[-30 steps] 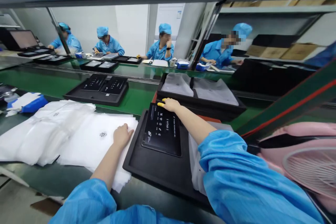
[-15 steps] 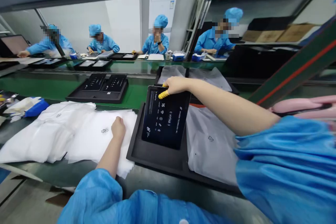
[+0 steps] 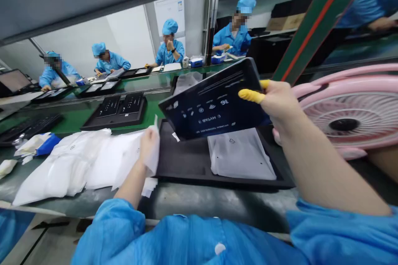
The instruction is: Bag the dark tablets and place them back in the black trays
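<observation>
My right hand (image 3: 275, 101), with yellow finger cots, grips a black tablet (image 3: 214, 103) by its right edge and holds it tilted in the air above a black tray (image 3: 186, 161). A bagged grey item (image 3: 241, 155) lies in the tray's right half. My left hand (image 3: 148, 145) pinches the top white bag (image 3: 124, 155) of a pile and lifts its edge beside the tray.
A pile of white bags (image 3: 66, 165) covers the bench at left. Another black tray with two tablets (image 3: 120, 109) rides the green conveyor (image 3: 74, 118). A pink fan (image 3: 345, 112) stands at right. Several workers in blue sit across the line.
My right hand has lifted the tablet out of the tray and swung it up to the right. My left hand has closed on a white bag and raised its edge.
</observation>
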A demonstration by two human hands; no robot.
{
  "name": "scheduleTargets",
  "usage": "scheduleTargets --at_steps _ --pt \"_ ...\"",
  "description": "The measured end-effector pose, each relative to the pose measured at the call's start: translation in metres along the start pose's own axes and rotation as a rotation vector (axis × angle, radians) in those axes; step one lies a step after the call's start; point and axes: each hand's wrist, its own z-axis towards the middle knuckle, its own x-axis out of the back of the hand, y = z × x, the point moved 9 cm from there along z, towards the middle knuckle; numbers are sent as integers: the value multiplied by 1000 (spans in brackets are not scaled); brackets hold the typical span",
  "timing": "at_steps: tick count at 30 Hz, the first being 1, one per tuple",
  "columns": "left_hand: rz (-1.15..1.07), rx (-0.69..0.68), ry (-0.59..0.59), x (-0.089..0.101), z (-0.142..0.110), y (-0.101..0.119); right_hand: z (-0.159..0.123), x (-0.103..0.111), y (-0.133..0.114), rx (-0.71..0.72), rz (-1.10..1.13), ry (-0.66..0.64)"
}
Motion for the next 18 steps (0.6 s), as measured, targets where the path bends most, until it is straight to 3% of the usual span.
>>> scheduleTargets --at_steps 2,4,7,10,15,18 --pt "306 -61 -252 -48 -23 14 -24 28 20 -57 140 215" --pt "597 -119 -435 -84 -45 15 -50 41 41 -145 242 357" --pt "855 -276 -519 -108 -62 17 -80 40 63 -244 326 452" --pt "979 -373 -501 -109 -60 18 -97 31 66 -248 348 474" --pt "1048 -287 -403 -92 -38 12 -115 14 57 -256 317 433" --pt "910 -251 -352 -85 -33 11 -124 -1 54 -304 281 352"
